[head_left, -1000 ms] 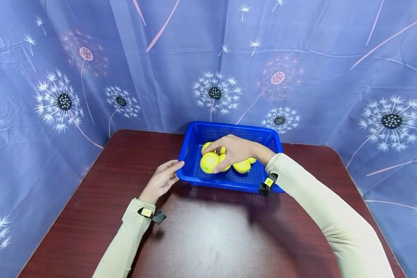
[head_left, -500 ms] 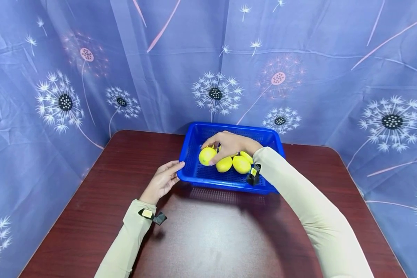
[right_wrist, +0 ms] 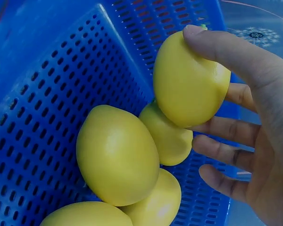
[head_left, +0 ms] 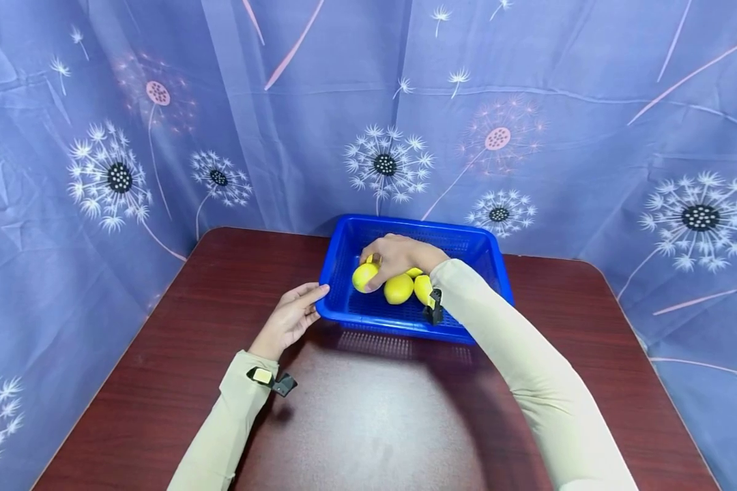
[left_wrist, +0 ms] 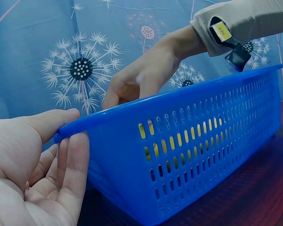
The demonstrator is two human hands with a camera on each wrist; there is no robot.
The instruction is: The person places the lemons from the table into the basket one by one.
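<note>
A blue plastic basket (head_left: 374, 320) with slotted walls stands at the back of the table. My left hand (head_left: 287, 319) pinches its near left corner, thumb on top of the rim and fingers below, as the left wrist view shows. Inside, my right hand (head_left: 400, 255) holds a yellow lemon (right_wrist: 191, 80) between thumb and fingers, near the basket's left end. That lemon sits over or against a smaller lemon (right_wrist: 169, 136). Several more lemons lie to its right, among them one at the front (head_left: 398, 289) and one (head_left: 423, 289) partly hidden by the right wrist strap.
The dark red wooden table (head_left: 178, 327) extends in front of the basket and to both sides. A blue curtain (head_left: 307, 157) with dandelion prints hangs close behind the basket and along the sides. Each wrist wears a black strap camera mount (head_left: 276, 380).
My right hand, with the lemon, has moved slightly left and toward the back inside the basket. The right forearm has swung left, uncovering more lemons. My left hand keeps its grip on the rim.
</note>
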